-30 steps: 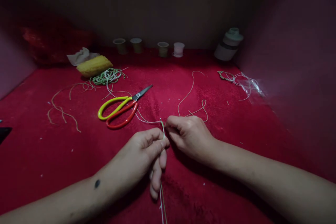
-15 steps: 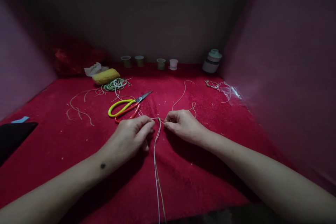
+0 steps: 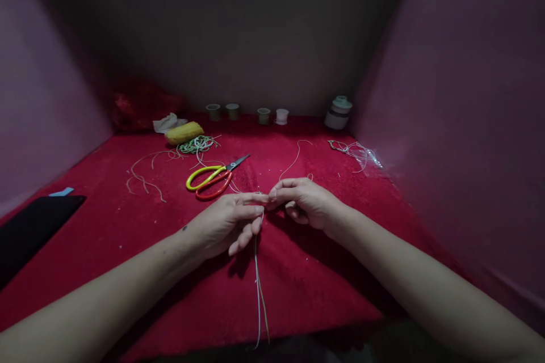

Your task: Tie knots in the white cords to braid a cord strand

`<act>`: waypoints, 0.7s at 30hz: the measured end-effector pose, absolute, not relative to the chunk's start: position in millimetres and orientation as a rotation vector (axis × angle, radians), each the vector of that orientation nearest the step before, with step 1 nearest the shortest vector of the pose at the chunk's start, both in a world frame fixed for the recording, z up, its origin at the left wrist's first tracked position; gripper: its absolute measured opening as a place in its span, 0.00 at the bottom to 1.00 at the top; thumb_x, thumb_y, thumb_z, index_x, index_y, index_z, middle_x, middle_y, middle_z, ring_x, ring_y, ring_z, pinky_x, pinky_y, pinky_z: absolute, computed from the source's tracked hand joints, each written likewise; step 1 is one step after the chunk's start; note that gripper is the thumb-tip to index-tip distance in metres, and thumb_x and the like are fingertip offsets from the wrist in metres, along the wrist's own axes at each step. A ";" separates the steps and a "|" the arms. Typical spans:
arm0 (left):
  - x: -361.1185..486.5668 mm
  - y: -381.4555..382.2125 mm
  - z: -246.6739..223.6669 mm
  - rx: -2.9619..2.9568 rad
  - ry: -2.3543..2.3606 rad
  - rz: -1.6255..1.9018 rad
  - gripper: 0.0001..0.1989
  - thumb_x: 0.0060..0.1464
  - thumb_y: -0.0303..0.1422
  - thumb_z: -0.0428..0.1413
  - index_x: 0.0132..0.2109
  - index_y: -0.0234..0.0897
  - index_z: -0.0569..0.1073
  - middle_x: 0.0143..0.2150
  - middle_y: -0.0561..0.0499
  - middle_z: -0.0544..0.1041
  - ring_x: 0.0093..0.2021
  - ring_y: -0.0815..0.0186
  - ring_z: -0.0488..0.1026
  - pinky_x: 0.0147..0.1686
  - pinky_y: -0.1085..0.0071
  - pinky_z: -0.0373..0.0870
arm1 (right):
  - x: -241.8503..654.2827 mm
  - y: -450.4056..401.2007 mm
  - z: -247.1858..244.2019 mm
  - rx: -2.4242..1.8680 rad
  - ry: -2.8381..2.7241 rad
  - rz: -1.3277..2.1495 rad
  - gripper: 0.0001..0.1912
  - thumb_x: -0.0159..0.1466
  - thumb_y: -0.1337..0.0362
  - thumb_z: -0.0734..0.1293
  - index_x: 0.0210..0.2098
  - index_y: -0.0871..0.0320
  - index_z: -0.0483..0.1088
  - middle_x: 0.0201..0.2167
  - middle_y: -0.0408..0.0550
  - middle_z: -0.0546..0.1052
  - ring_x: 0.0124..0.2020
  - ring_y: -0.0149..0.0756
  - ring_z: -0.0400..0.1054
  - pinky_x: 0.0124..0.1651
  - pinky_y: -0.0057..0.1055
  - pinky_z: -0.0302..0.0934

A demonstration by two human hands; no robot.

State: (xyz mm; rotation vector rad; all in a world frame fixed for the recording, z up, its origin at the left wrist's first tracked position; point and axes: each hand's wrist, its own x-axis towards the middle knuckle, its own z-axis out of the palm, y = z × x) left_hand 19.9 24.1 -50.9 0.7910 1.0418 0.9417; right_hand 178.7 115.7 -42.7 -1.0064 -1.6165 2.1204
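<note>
Thin white and green cords [image 3: 258, 278] hang down the red cloth toward its front edge, their upper end between my hands. The fingers of my left hand [image 3: 223, 221] are stretched out and apart, the index fingertip meeting my right fingertips and the thumb beside the cords. My right hand [image 3: 313, 201] pinches the cord at its upper end, thumb and index finger together; the knot there is mostly hidden by fingers. Just beyond my left hand lie scissors [image 3: 215, 177] with one yellow and one red handle, blades pointing away to the right.
Behind the scissors lie a tangle of green and white cord [image 3: 198, 144] and a yellow bundle [image 3: 184, 133]. Loose tan threads [image 3: 145, 178] are at left, near a black flat object [image 3: 38, 227]. Several spools [image 3: 264, 115] and a lidded bottle [image 3: 339, 113] line the back wall.
My left fingers have straightened and spread, and the index finger has reached right to my right fingertips. The hands are closer together. The whole view has shifted slightly.
</note>
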 end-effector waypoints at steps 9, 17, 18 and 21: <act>33.0 18.0 -53.9 0.637 0.814 0.868 0.08 0.53 0.28 0.51 0.41 0.35 0.71 0.22 0.53 0.71 0.13 0.78 0.63 0.11 0.84 0.57 | 181.2 116.5 -46.4 -0.898 -1.424 2.370 0.03 0.56 0.67 0.64 0.28 0.60 0.64 0.17 0.38 0.70 0.09 0.19 0.52 0.09 0.17 0.38; -2.4 8.9 -10.2 1.102 1.128 0.539 0.10 0.51 0.34 0.54 0.28 0.31 0.72 0.16 0.56 0.66 0.10 0.79 0.58 0.10 0.82 0.52 | 187.0 123.9 -51.5 -0.899 -1.556 2.272 0.04 0.56 0.71 0.63 0.25 0.61 0.61 0.28 0.50 0.77 0.09 0.17 0.46 0.10 0.17 0.38; -8.8 9.0 -5.1 1.173 1.199 0.547 0.10 0.51 0.35 0.54 0.28 0.32 0.72 0.16 0.56 0.66 0.11 0.78 0.58 0.11 0.82 0.54 | 186.6 123.3 -51.8 -0.920 -1.570 2.231 0.05 0.55 0.71 0.63 0.25 0.61 0.60 0.27 0.49 0.77 0.09 0.17 0.46 0.10 0.18 0.38; -24.6 11.4 4.3 1.338 1.399 0.601 0.12 0.51 0.38 0.54 0.28 0.34 0.73 0.17 0.55 0.67 0.15 0.77 0.61 0.15 0.81 0.58 | 184.6 121.2 -54.0 -0.947 -1.580 2.114 0.06 0.52 0.72 0.64 0.24 0.60 0.60 0.24 0.47 0.76 0.10 0.18 0.50 0.09 0.19 0.40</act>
